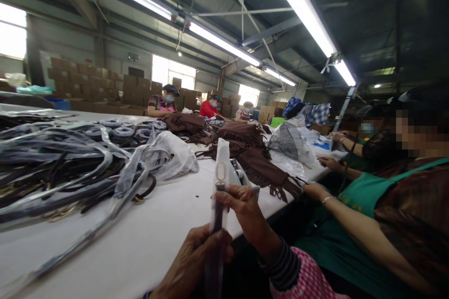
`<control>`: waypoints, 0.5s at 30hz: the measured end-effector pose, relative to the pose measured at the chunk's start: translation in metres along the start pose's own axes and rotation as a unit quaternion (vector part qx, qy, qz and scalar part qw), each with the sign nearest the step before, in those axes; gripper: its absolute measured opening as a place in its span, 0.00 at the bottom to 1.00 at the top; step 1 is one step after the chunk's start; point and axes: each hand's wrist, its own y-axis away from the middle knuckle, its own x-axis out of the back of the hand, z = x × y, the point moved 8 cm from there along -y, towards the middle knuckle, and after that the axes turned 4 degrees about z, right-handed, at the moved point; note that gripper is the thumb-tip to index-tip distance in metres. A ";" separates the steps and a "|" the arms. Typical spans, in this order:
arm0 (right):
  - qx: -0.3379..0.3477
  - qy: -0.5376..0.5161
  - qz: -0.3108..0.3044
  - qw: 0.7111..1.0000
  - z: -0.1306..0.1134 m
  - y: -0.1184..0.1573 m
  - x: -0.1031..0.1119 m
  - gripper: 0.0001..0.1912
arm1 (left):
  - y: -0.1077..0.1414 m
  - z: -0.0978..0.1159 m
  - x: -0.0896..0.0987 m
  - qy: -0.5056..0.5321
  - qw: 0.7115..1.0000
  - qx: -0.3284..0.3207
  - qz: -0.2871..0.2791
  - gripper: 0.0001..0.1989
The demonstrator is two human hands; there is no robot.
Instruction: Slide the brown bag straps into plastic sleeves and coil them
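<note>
Upright in front of me is a dark brown strap (219,217) inside a narrow clear plastic sleeve (222,152). A gold-coloured metal loop (220,172) shows through the plastic near the top. My left hand (191,259) is closed around the lower part of the sleeved strap. Higher up, just under the loop, my right hand (247,212) pinches it between thumb and fingers. To the left of my hands lies a large heap of dark straps (80,159), many in clear sleeves, with some metal clasps. One long sleeved strap (94,229) trails toward the table's near left edge.
Brown fringed bags (259,163) are piled on the white table (168,224) ahead. A small grey box (238,173) stands behind my right hand. Co-workers sit at the far side, and a person in a green apron (372,187) works close on my right. Cartons (84,81) are stacked behind.
</note>
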 end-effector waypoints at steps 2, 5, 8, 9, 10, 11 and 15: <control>0.077 0.080 0.007 0.994 -0.014 0.006 0.004 0.12 | -0.002 0.015 0.012 -0.014 1.000 -0.018 0.002 0.21; 0.278 0.298 -0.001 0.913 -0.040 0.022 0.000 0.11 | -0.008 0.030 0.038 0.010 0.999 0.016 0.030 0.26; 0.454 0.477 -0.035 0.752 -0.046 0.044 -0.013 0.12 | -0.006 0.030 0.039 0.066 0.990 0.118 -0.041 0.37; 0.486 0.511 -0.040 0.709 -0.043 0.047 -0.014 0.12 | -0.002 0.029 0.033 0.085 0.983 0.144 -0.074 0.40; 0.505 0.534 -0.044 0.676 -0.040 0.049 -0.014 0.12 | 0.002 0.030 0.027 0.100 0.977 0.158 -0.098 0.40; 0.516 0.547 -0.043 0.657 -0.038 0.049 -0.012 0.11 | 0.006 0.030 0.021 0.110 0.973 0.165 -0.115 0.37; 0.519 0.545 -0.017 0.658 -0.034 0.045 0.002 0.11 | 0.016 0.028 0.008 0.125 0.977 0.147 -0.090 0.22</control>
